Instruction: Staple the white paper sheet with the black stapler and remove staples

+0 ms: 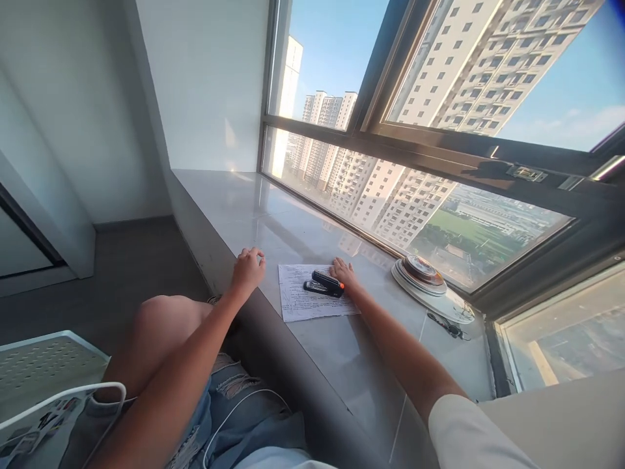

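A printed sheet of paper (303,301) lies on the pale stone window sill (254,208). A black stapler with an orange end (323,284) rests on the sheet's upper right part. My right hand (344,273) lies beside the stapler's orange end, fingers stretched towards it and touching it. My left hand (248,268) rests on the sill's front edge to the left of the paper, fingers curled loosely, nothing visible in them.
A round white and orange disc-shaped object (420,274) sits by the window frame, with a small dark cable piece (448,326) near it. My bare knee (156,319) is below the sill. A white perforated stand (43,365) is at lower left.
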`<state>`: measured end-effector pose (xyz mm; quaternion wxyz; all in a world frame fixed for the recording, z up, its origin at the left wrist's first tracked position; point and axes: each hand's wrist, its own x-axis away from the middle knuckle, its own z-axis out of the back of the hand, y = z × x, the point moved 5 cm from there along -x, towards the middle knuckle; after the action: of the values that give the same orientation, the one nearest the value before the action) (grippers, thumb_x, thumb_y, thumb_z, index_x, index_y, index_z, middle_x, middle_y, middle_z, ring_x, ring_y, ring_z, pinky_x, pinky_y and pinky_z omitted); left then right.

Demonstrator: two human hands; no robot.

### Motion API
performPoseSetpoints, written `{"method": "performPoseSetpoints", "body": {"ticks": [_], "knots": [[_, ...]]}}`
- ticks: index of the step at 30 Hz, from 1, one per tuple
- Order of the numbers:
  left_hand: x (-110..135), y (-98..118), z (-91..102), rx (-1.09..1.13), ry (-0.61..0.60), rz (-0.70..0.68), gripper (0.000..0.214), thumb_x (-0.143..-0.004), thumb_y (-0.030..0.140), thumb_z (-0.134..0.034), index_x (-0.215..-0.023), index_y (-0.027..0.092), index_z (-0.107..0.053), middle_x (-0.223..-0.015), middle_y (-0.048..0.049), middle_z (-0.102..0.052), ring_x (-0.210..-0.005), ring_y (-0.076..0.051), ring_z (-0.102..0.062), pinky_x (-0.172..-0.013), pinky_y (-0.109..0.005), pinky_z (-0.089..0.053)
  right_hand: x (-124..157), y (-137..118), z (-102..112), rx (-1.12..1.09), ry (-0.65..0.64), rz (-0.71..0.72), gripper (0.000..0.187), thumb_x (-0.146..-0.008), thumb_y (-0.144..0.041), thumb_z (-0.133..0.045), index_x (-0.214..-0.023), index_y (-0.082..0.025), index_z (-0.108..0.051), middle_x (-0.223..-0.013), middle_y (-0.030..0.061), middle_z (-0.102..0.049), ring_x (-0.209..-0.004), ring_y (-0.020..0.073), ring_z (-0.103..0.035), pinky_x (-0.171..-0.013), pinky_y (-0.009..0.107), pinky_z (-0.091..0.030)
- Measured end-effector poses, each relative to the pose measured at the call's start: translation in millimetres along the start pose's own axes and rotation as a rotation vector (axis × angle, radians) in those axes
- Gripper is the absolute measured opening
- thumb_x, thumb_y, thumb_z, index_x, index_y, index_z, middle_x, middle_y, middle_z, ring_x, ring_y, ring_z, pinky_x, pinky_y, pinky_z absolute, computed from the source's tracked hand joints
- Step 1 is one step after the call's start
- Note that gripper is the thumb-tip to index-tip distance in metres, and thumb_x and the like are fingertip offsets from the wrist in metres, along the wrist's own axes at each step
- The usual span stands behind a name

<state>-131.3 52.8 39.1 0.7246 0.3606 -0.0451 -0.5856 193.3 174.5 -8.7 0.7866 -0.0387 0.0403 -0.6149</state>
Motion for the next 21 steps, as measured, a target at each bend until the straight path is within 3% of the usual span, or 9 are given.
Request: {"method": "performPoseSetpoints", "body": {"ticks": [4,6,11,13,17,21], "knots": [[-4,-11,13.2,0.051,0.081,0.049,0.016,-0.093,0.022,-0.055,-0.106,0.019,-0.064,-0.114,-0.013,-0.065,-0.103,-0.027,-0.065,-0.093,-0.041,-0.051,-11,-54,-5,0.001,0.001,0.145,0.055,-0.109,-0.043,-0.025,-0.159,-0.02,-0.035,-0.168,0.0119,-0.028,-0.159,0.0238,-0.017,-0.126,0.057,-0.014],[-5,-13,17.4,0.079,0.127,0.079,0.016,-0.093,0.021,-0.054,-0.106,0.019,-0.063,-0.115,-0.0123,-0.065,-0.103,-0.026,-0.065,-0.093,-0.041,-0.051,-16,-89,-9,-0.037,0.008,0.25,0.06,-0.11,-0.049,-0.025,-0.158,-0.015,-0.034,-0.168,0.0141,-0.027,-0.159,0.0265,-0.016,-0.125,0.061,-0.013],[-1,-12,21.9,0.1,0.153,0.114,0.015,-0.092,0.018,-0.053,-0.104,0.021,-0.062,-0.115,-0.0114,-0.064,-0.109,-0.027,-0.063,-0.094,-0.041,-0.051,-29,-146,-13,-0.058,0.015,0.296,0.056,-0.109,-0.046,-0.026,-0.157,-0.018,-0.037,-0.169,0.0096,-0.027,-0.157,0.0271,-0.017,-0.125,0.061,-0.013],[1,-12,22.0,0.102,0.132,0.122,0.015,-0.094,0.02,-0.052,-0.105,0.021,-0.062,-0.118,-0.0123,-0.062,-0.111,-0.028,-0.062,-0.092,-0.041,-0.051,-29,-152,-13,-0.059,0.028,0.288,0.057,-0.109,-0.044,-0.025,-0.159,-0.016,-0.033,-0.169,0.0101,-0.026,-0.158,0.0272,-0.015,-0.125,0.062,-0.011],[3,-13,21.5,0.088,0.112,0.133,0.017,-0.095,0.021,-0.051,-0.107,0.021,-0.062,-0.121,-0.0136,-0.062,-0.113,-0.029,-0.062,-0.09,-0.04,-0.052,-19,-142,-10,-0.046,0.089,0.229,0.066,-0.108,-0.039,-0.023,-0.164,-0.007,-0.01,-0.171,0.0147,-0.015,-0.16,0.0264,-0.004,-0.125,0.063,-0.004],[5,-8,13.4,0.027,0.066,0.064,0.021,-0.095,0.018,-0.049,-0.108,0.021,-0.065,-0.115,-0.0125,-0.066,-0.113,-0.029,-0.062,-0.092,-0.041,-0.051,-3,-113,-9,-0.007,0.074,0.114,0.065,-0.106,-0.038,-0.023,-0.164,-0.009,-0.018,-0.17,0.0145,-0.02,-0.16,0.025,-0.008,-0.126,0.061,-0.008]]}}
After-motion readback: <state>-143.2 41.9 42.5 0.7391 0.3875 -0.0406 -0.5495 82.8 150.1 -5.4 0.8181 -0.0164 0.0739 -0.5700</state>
